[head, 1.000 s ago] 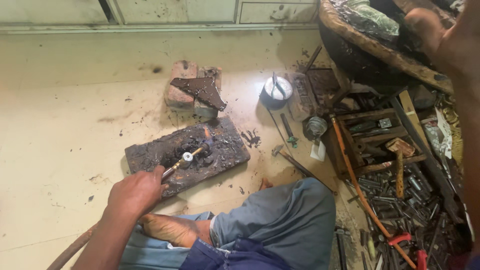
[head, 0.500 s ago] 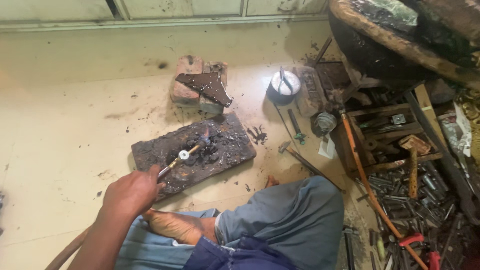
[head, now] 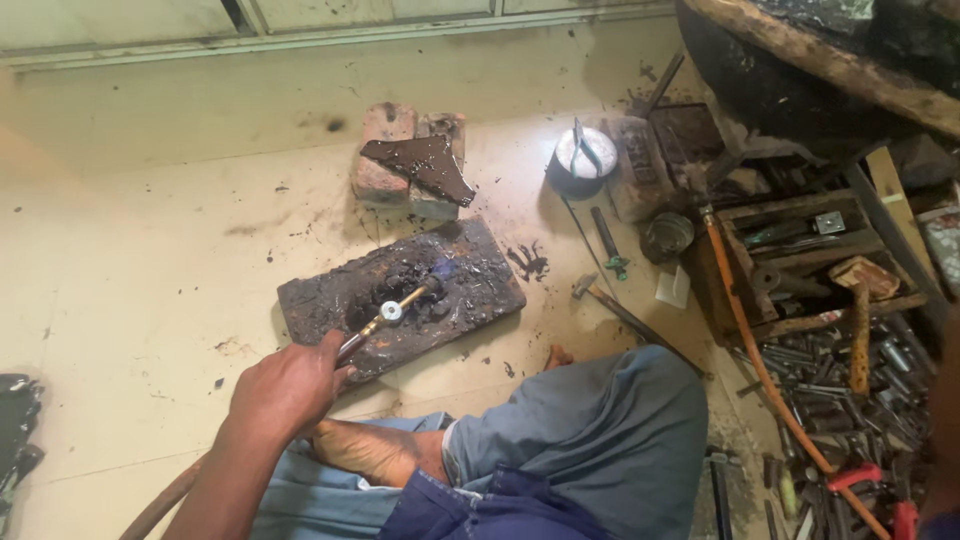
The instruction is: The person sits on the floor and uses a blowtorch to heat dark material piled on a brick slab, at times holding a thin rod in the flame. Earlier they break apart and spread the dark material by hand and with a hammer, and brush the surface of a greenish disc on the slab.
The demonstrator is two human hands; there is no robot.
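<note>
My left hand [head: 285, 390] grips the handle of a brass gas torch [head: 392, 311]. Its tip points at a dark heap in the middle of a charred, blackened slab [head: 400, 295] lying on the pale floor. A faint blue flame shows at the torch tip. A hose runs back from the torch past my wrist toward the lower left. My right hand is not clearly in view; only a dark blur shows at the right edge. My crossed legs in blue trousers [head: 590, 430] and a bare foot [head: 370, 450] sit just below the slab.
Two bricks with a dark metal piece on top [head: 415, 160] stand behind the slab. A white round tin [head: 583, 155], a hammer [head: 610, 300], a wooden tool crate [head: 810, 260], an orange hose [head: 770, 390] and several loose sockets and tools fill the right side.
The camera view has shifted slightly down and left. My left hand keeps the torch aimed at the slab, almost unchanged. The arm seen at the upper right a second ago is gone.
</note>
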